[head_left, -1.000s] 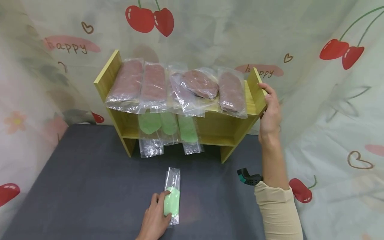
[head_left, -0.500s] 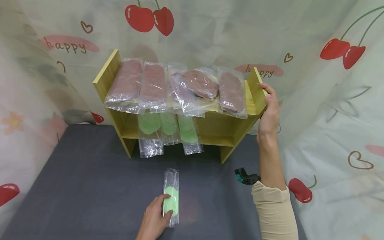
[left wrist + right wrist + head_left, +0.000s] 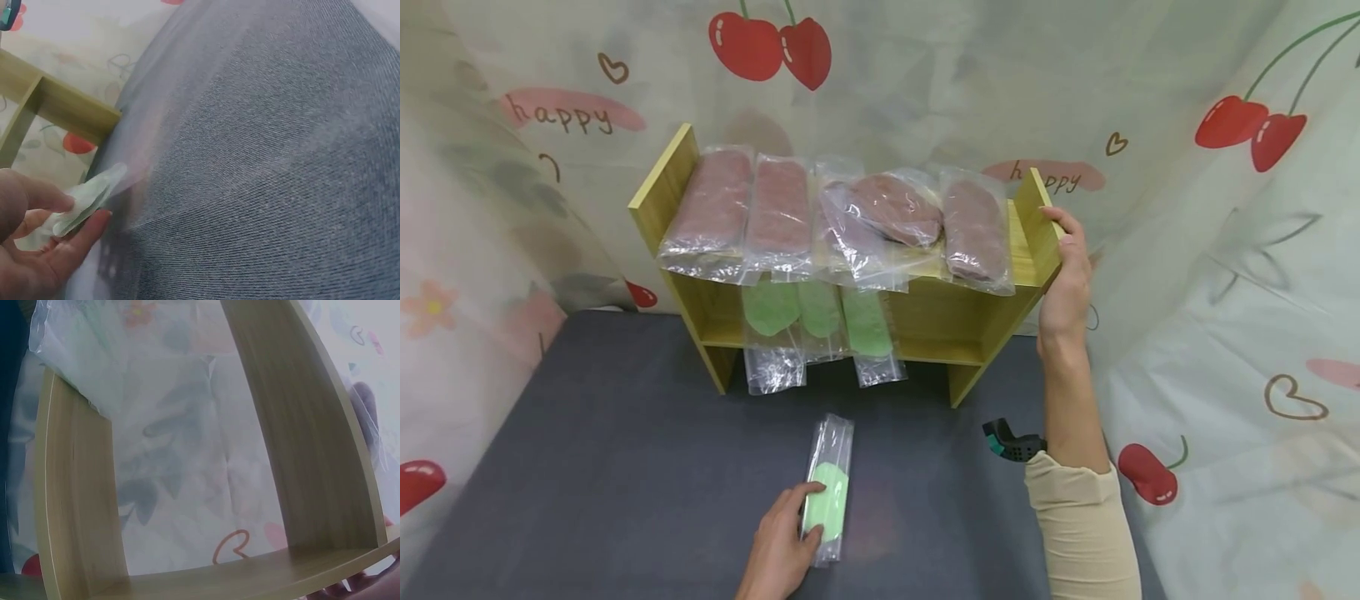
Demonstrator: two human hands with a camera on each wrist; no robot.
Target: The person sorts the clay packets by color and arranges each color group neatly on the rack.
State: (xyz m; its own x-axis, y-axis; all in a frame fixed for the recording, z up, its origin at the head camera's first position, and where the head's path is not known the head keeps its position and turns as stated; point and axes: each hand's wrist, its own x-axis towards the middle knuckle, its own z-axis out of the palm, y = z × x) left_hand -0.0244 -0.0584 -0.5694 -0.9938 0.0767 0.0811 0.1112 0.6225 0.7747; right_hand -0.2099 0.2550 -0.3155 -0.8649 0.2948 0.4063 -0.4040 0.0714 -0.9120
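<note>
Between thumb and fingers my left hand [image 3: 777, 537] pinches a clear zip bag [image 3: 831, 504] with a flat pale green piece inside, in front of the shelf. The left wrist view shows the bag [image 3: 94, 197] edge-on, thumb on one side and fingers on the other. My right hand [image 3: 1067, 279] grips the right side panel [image 3: 1036, 221] of a small two-tier wooden shelf. In the right wrist view, fingers [image 3: 362, 587] curl at that panel's edge. Three bags with green pieces [image 3: 867, 323] lie on the lower tier, their clear ends hanging over its front.
On the top tier lie several clear bags with reddish-brown slabs [image 3: 778, 204], one folded over [image 3: 895, 208]. The lower tier's right part [image 3: 936, 321] shows bare wood. A dark cloth [image 3: 625, 467] covers the table. Cherry-print curtains [image 3: 910, 92] hang behind and beside the shelf.
The green bag in my left hand has tilted slightly, its far end leaning right. My right hand keeps its hold on the side panel, and the bags on the shelf stay put.
</note>
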